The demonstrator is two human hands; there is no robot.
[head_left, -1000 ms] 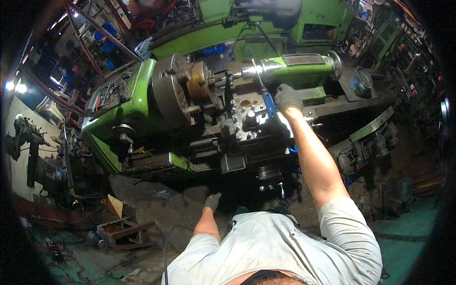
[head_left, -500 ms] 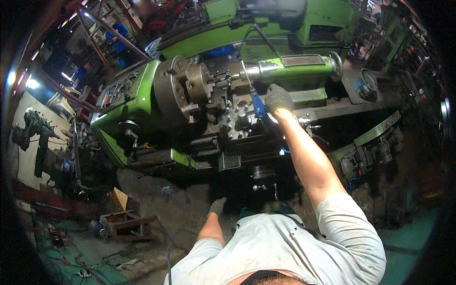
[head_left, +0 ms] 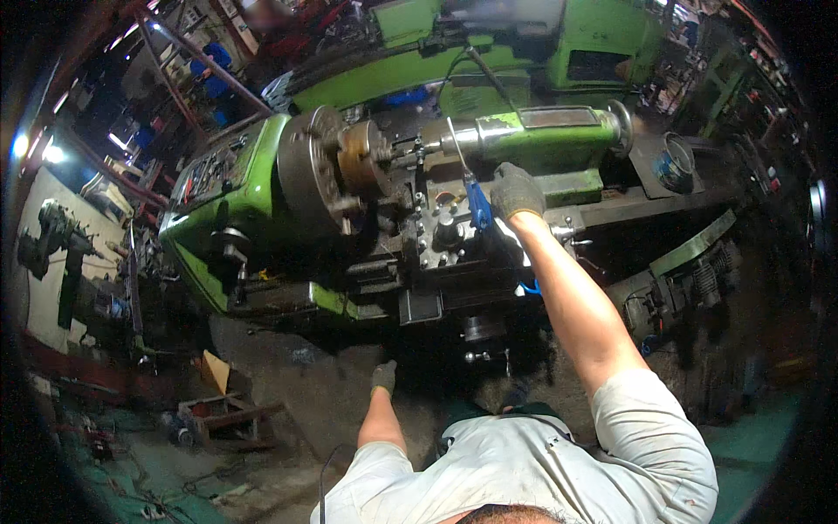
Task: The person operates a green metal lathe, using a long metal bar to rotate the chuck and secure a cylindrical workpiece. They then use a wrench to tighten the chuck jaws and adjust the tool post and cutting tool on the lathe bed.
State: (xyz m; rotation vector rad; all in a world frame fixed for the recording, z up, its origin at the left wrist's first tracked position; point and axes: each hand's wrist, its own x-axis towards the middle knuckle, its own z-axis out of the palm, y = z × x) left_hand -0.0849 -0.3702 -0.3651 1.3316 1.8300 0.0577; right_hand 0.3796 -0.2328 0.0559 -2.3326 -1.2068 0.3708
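Note:
My right hand (head_left: 517, 190), in a dark grey work glove, reaches over the carriage (head_left: 445, 231) of a green metal lathe. Its fingers are curled closed at a blue air blow gun (head_left: 478, 205), whose long thin nozzle points away from me; the glove hides part of the grip. To the left is the lathe chuck (head_left: 362, 162), facing the tailstock (head_left: 559, 131) on the right. Low in front of the machine hangs my gloved left hand (head_left: 384, 375), apart from everything. Its fingers look loosely stretched, though dark, and nothing shows in them.
The headstock (head_left: 236, 192) carries small tools on top. A metal bucket (head_left: 674, 162) stands beyond the tailstock. Handles (head_left: 484, 355) stick out from the carriage front toward me. A wooden frame (head_left: 227, 417) lies on the floor at left. A person in blue (head_left: 214, 70) is far off.
My left hand has shifted slightly left and away from my body. The chuck shows a browner side than before. My right hand stays at the blow gun while the whole view shifts slightly.

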